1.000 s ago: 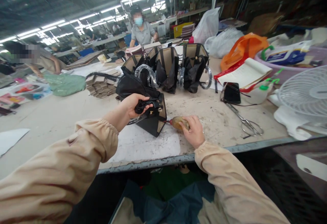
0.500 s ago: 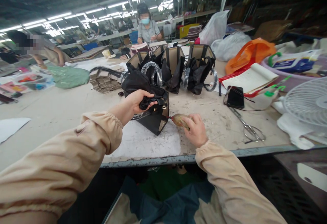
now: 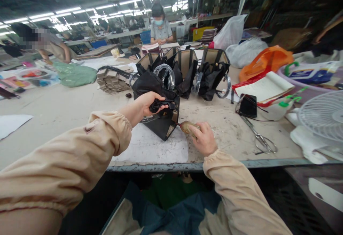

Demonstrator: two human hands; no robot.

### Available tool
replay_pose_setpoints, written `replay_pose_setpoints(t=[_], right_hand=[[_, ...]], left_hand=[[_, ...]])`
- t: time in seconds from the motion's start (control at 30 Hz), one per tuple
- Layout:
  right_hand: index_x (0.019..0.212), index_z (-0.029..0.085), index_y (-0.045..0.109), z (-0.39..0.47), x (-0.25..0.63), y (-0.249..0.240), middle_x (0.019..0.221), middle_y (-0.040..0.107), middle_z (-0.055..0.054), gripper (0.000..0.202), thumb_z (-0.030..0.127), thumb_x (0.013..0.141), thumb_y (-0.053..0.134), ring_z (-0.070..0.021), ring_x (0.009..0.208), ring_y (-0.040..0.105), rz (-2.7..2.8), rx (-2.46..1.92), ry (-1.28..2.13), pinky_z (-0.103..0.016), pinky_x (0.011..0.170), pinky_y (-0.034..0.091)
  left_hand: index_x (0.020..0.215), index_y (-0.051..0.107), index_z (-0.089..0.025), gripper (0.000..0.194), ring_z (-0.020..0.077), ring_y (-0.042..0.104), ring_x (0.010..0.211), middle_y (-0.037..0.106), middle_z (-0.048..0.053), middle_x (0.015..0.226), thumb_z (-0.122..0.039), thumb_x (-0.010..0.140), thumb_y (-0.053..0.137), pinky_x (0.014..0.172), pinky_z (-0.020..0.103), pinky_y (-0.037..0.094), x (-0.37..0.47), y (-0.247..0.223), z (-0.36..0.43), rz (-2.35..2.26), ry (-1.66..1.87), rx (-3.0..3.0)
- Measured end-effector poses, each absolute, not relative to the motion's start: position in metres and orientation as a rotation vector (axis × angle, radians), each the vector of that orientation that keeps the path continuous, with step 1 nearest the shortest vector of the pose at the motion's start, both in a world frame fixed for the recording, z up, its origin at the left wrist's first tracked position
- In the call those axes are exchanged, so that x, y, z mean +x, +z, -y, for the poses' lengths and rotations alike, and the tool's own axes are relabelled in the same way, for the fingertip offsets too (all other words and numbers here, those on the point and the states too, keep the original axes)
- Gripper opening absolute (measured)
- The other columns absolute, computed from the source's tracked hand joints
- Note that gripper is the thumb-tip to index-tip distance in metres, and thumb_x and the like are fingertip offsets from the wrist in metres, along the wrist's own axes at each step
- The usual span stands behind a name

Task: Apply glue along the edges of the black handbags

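My left hand (image 3: 151,104) is closed on bunched black fabric (image 3: 160,104) at the top of a black bag (image 3: 162,126), which leans on white paper near the table's front edge. Gold-coloured fittings show on the bag below my fingers. In my right hand (image 3: 205,138) is a brownish, rounded bottle-like tool (image 3: 189,128); its thin dark tip points left and lies at the bag's right edge. Whether the tip touches the bag cannot be made out.
Behind stand several open black bags (image 3: 184,67). Folded grey-brown pieces (image 3: 112,80) lie left of them. Rightward are a phone (image 3: 248,105), scissors (image 3: 261,140), a notebook (image 3: 268,88) and a fan (image 3: 323,115). Two people work across the table; an arm shows far right.
The view has shifted slightly. Both hands keep their grips, and the tool's tip stays at the bag's right edge. An arm has appeared at the far right.
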State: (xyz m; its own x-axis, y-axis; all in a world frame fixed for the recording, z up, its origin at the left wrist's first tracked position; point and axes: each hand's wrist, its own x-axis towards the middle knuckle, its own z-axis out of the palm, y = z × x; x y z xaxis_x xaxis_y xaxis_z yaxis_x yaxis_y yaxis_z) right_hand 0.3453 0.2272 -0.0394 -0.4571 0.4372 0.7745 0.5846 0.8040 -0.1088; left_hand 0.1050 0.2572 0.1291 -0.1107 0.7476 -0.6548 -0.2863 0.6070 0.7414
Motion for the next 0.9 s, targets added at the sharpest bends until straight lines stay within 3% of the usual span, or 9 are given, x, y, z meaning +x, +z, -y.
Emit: replay_pose_setpoints(t=[0.3,0.63,0.9], right_hand=[[0.105,0.018,0.06,-0.228,0.344,-0.052,0.098,0.048,-0.01,0.024,0.012,0.082,0.055,-0.0241,0.091,0.046,2.032,-0.805,-0.017,-0.038,0.077,0.046],[0.108,0.019,0.062,-0.229,0.346,-0.036,0.1,0.048,-0.01,0.04,0.003,0.073,0.051,-0.0245,0.089,0.043,2.02,-0.799,-0.128,-0.038,0.075,0.045],[0.11,0.023,0.059,-0.23,0.347,-0.016,0.1,0.048,-0.009,0.041,0.002,0.075,0.051,-0.0235,0.089,0.043,1.984,-0.746,-0.232,-0.037,0.074,0.043]], left_hand=[[0.095,0.059,-0.009,0.021,0.0163,0.056,0.036,0.065,0.011,0.059,-0.006,0.075,0.056,0.028,0.019,0.045,0.104,0.128,-0.26,-1.393,0.917,0.399],[0.091,0.06,-0.007,0.014,0.0136,0.054,0.035,0.065,0.013,0.059,-0.007,0.08,0.052,0.032,0.017,0.047,0.106,0.13,-0.258,-1.445,0.894,0.48],[0.086,0.06,-0.007,0.01,0.0132,0.055,0.036,0.064,0.013,0.057,-0.006,0.079,0.052,0.033,0.017,0.047,0.104,0.131,-0.255,-1.452,0.881,0.492]])
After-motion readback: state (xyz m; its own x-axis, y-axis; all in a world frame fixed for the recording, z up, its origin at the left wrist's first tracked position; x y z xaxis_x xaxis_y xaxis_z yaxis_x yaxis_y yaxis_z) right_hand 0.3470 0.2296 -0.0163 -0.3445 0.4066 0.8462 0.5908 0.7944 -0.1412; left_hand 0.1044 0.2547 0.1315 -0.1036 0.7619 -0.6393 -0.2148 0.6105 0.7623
